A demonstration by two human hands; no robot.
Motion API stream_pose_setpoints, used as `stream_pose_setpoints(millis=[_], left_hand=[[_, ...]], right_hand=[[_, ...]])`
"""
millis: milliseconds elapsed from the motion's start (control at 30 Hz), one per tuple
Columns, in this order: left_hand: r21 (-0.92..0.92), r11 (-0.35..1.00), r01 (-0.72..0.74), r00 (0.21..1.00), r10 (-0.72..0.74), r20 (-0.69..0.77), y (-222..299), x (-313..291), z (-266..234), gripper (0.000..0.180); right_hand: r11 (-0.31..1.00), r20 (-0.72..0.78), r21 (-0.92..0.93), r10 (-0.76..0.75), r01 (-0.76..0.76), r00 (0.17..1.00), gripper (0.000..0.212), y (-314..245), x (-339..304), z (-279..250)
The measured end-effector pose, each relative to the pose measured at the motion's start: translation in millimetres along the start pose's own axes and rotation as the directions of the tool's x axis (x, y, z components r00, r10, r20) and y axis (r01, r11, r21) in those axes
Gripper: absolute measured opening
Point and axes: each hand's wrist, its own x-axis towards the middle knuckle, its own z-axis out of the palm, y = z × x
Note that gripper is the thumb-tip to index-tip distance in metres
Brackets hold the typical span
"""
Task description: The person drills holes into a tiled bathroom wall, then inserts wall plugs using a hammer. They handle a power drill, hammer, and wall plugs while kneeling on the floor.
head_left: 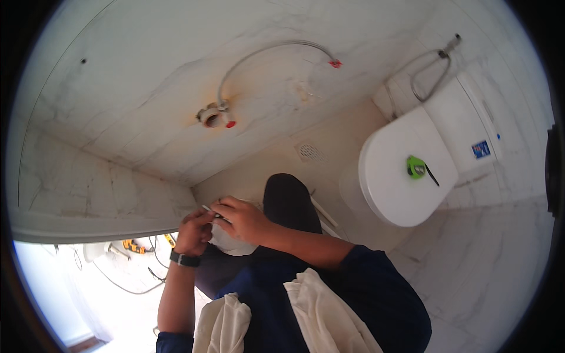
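Observation:
My left hand (pixel 196 231), with a dark watch on its wrist, and my right hand (pixel 242 220) meet in front of my knees. Both are closed, fingertips together, around a small slim piece (pixel 209 210), pale at one end and darker toward my right fingers. It is too small and too covered to name. Just below my right hand, a white rounded thing (pixel 231 242) shows between my legs; my hand and arm hide part of it.
A braided hose (pixel 272 45) hangs from a wall valve (pixel 223 110) beside an open pipe (pixel 209 116). At the right stands a toilet (pixel 388 170), a green tape measure (pixel 415 167) on its lid. A yellow power tool (pixel 136 247) and cables lie beyond the threshold at the left.

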Motion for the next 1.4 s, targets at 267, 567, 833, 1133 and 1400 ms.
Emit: stream_pose_setpoints(millis=[267, 567, 833, 1133, 1400], left_hand=[[-0.022, 0.996, -0.086, 0.991, 0.088, 0.104, -1, 6, 20, 0.012], [0.316, 0.909, -0.271, 0.927, 0.335, -0.170, 2, 20, -1, 0.021], [0.722, 0.306, -0.621, 0.341, 0.934, -0.102, 153, -47, 11, 0.028], [0.818, -0.424, -0.388, -0.197, 0.906, 0.376, 315, -97, 97, 0.021], [0.687, -0.726, -0.042, -0.206, 0.679, 0.705, 428, -117, 140, 0.027]], right_hand=[[0.987, -0.072, 0.114, -0.108, 0.116, 0.991, 0.020, 24, -12, -29], [0.106, -0.277, -0.551, 0.912, -0.828, 0.301, 0.062, 313, -188, -92], [0.093, -0.249, -0.731, 0.886, -0.676, 0.392, 0.020, 297, -245, -81], [0.976, -0.371, -0.204, -0.144, 0.071, 0.917, 0.031, 29, 72, -153], [0.923, -0.487, -0.354, -0.321, 0.153, 0.812, 0.031, -68, 231, -154]])
